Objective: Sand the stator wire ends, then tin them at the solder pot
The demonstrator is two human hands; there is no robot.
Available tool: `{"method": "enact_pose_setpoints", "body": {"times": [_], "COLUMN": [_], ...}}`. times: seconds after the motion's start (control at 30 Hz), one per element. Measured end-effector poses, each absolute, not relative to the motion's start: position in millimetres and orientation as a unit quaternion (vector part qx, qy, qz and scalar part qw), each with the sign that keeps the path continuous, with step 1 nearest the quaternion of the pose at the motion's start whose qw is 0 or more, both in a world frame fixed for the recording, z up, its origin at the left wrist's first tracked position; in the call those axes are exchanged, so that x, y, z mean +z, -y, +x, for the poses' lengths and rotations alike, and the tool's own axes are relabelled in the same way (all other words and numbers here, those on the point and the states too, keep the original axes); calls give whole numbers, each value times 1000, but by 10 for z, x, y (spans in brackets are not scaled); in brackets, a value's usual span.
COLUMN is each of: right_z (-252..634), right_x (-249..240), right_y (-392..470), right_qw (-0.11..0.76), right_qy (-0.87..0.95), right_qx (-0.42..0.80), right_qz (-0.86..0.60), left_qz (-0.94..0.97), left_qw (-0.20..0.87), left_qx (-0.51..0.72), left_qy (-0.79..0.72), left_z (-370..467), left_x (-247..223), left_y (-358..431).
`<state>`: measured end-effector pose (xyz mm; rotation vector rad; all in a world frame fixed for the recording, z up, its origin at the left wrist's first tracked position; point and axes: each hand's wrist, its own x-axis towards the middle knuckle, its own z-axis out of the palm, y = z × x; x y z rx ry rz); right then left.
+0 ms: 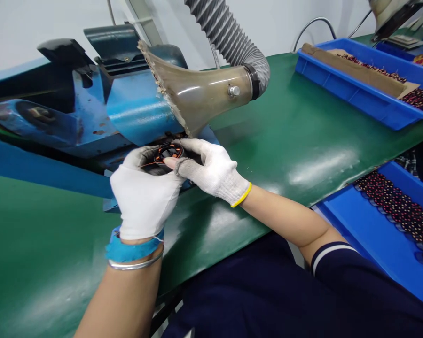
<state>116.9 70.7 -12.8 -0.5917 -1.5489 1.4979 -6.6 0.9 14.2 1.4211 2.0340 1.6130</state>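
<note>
Head view centres on a dark ring-shaped part (pixel 179 151) with orange windings, gripped between both gloved hands below the machine. The left hand (pixel 146 195) curls around its left side; the right hand (pixel 211 169) closes on it from the right, bare thumb tip at the near rim. The step in hand looks like positioning the part at the machine; the next move probably calls for a steady two-handed hold, fingertips clear of the half-hidden mechanism. Directly above the grip sit the blue machine (pixel 141 108) and amber hood (pixel 204 96); well to the right, a blue tray (pixel 352 96) rests on the green bench (pixel 278 136).
</note>
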Motion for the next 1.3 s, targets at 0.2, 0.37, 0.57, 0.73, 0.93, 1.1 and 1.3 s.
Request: {"method": "enact_pose_setpoints", "body": {"times": [0.2,0.37,0.57,0.73,0.93,1.1,1.3], "right_z": [1170,1168,1291,1428,1449,1393,1297], "right_x": [-168,-144,-60,34,51,80,35], "right_y": [-719,-754,-673,-614,-752,-684,-537], "right_qw": [449,433,400,431,481,434,340], "right_qy": [616,573,578,637,545,532,570], "right_qx": [595,666,670,604,631,651,687], "right_qz": [-253,-204,-238,-210,-271,-323,-295], "left_qz": [477,441,448,538,512,473,480], "left_qw": [51,35,-23,-102,-58,-29,41], "left_qx": [534,548,536,574,601,623,565], "left_qy": [-696,-710,-715,-609,-611,-622,-670], "left_z": [-101,-35,-24,-43,-1,-41,-97], "left_x": [46,68,-86,-330,-338,-356,-316], "left_y": [-36,-100,48,189,170,144,162]}}
